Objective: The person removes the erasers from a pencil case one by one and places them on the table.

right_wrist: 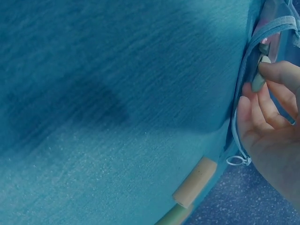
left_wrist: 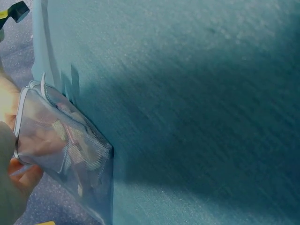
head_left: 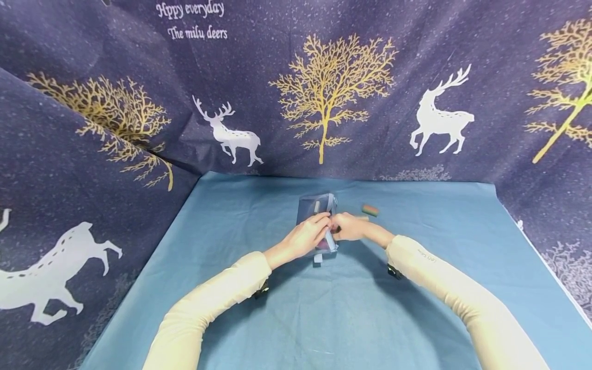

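R hand [head_left: 348, 227] pinching pale pc. [right_wrist: 258, 85], L hand [head_left: 306, 236] holding pouch [head_left: 307, 208] edge, roomy cloth [head_left: 324, 313] nearside

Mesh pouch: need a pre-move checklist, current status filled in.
1. Pouch open: ok, zip parted by the right grip.
2. Pouch steadied: ok, left grip holds it near the opening.
3. Small pale piece secured: ok, pinched between right thumb and fingers at the opening.
4. Cloth beside pouch clear: not ok, tan block and multicoloured block lie there.
5. Pouch empty: not ok, several pieces show through the mesh.
6. Every piece inside identifiable: cannot tell, the mesh blurs them.
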The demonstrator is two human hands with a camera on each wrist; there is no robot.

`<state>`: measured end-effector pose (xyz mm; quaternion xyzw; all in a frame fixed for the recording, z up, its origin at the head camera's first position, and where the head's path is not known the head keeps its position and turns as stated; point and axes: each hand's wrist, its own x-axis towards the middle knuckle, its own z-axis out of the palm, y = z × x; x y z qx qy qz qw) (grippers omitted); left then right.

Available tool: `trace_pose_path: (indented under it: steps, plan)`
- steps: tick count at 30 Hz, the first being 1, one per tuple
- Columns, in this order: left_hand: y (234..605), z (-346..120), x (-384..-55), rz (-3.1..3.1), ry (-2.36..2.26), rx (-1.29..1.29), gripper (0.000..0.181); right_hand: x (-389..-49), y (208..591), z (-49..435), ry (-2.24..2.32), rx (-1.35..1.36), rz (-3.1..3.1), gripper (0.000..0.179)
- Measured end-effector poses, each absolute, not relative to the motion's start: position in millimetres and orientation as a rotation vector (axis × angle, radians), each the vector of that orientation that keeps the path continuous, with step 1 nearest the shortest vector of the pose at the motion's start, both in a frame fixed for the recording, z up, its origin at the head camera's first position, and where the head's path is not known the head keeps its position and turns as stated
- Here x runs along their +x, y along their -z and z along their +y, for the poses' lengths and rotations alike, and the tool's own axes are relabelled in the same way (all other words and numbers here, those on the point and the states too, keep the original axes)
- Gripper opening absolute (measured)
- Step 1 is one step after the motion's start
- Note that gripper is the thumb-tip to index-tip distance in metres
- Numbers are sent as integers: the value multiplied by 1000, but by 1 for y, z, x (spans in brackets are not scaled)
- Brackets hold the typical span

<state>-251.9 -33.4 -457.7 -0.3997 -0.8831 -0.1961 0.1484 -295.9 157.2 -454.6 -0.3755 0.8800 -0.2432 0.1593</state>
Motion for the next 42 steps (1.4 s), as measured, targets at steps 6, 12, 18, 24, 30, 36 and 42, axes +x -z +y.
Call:
trace_pose_path:
  steps: [6,12,18,24,30,36,42]
  plan:
    - [460,-33,-253,-2513,528,-1157,16,-296,455,162,722,-1085,2529,14]
    - [459,-33,-254,-2515,548,-1167,17,-297,457,167,731,-1105,2543,17]
    - [461,-33,-253,-2526,553,-1160,19,-297,457,169,717,-1073,2559,22]
    - [461,-32,-252,-2529,554,-1152,18,-297,456,170,739,-1042,2547,24]
    - [461,-31,-252,-2545,532,-1136,16,-297,455,174,773,-1032,2548,22]
    - [463,-30,-251,-2551,509,-1135,17,-297,454,177,789,-1052,2525,17]
    - [463,-30,-252,-2534,478,-1155,16,-295,453,180,779,-1062,2549,18]
